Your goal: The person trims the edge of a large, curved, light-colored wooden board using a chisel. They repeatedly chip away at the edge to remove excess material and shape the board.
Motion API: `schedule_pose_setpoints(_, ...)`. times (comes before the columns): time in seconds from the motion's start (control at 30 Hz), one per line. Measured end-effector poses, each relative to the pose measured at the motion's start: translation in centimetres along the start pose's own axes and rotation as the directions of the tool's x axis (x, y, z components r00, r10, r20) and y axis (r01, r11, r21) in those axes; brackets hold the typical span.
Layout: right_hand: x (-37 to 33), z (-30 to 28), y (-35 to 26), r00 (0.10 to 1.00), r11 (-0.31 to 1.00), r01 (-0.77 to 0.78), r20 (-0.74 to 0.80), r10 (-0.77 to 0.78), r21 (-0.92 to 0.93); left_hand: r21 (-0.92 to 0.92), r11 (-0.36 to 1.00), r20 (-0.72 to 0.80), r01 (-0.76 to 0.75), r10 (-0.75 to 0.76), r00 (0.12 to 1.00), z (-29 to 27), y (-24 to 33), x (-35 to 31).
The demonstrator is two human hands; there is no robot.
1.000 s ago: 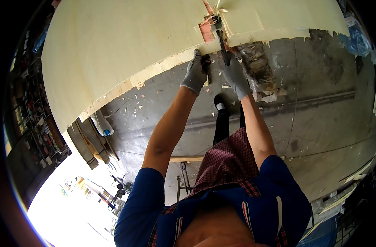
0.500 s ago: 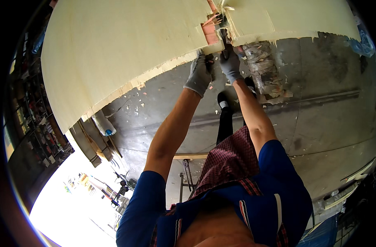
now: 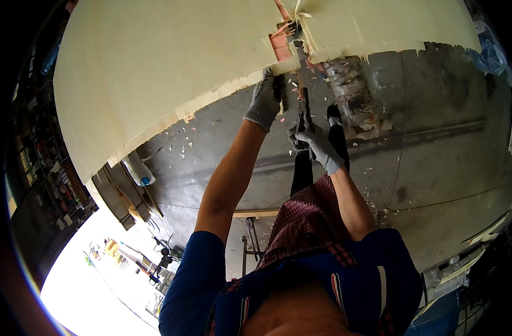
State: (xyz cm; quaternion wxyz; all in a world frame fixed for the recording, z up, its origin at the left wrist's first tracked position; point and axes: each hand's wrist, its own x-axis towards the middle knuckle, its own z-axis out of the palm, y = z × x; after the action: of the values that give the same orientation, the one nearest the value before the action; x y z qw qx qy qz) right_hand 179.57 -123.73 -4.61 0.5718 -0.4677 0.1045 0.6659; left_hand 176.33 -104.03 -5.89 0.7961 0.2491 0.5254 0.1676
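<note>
Our right hand point(image 3: 318, 145) grips one dark tool point(image 3: 306, 105); our left hand point(image 3: 264, 105) touches one pale board point(image 3: 172, 56), its hold unclear to us.

The head-worn fisheye looks down over the panel point(image 3: 166, 67) and floor point(image 3: 435, 162).

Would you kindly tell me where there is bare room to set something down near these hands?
The pale panel has a broad bare stretch left of its splintered notch. Another mostly bare patch is the floor right of the glossy brownish bundle. It is crowded around the left hand, right hand and dark tool, with scraps scattered nearby.
</note>
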Motion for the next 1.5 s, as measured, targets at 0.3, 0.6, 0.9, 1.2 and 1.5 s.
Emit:
schedule_pose_setpoints(0.3, 4.3, 2.3, -6.9, 0.816, 0.622, 0.207, -0.218, -0.536, -0.755, -0.044, 0.997, -0.015, 0.066, -0.067, 0.998, -1.7, -0.7, 1.9)
schedule_pose_setpoints(0.6, 5.8, 3.4, -8.2, 0.818, 0.701, 0.294, -0.207, -0.536, -0.65, -0.069, 0.996, 0.006, 0.062, -0.062, 0.998, -1.8, -0.6, 1.6)
schedule_pose_setpoints(0.9, 8.3, 0.7, -7.2, 0.972, 0.971, 0.232, 0.057, -0.229, -0.058, -0.083, 0.993, 0.102, 0.082, -0.073, 0.992, -2.0, -0.5, 1.7)
schedule_pose_setpoints(1.2, -2.7, 2.8, -8.0, 0.973, 0.999, 0.033, 0.23, -0.028, -0.019, 0.1, 0.99, 0.187, -0.095, 0.075, 0.98, -3.3, -1.2, 2.4)
schedule_pose_setpoints(1.5, 2.0, 0.6, -7.7, 0.889, 0.58, 0.152, -0.146, -0.435, -0.8, -0.085, 0.988, 0.11, 0.131, -0.121, 0.987, -2.9, -0.2, 1.7)
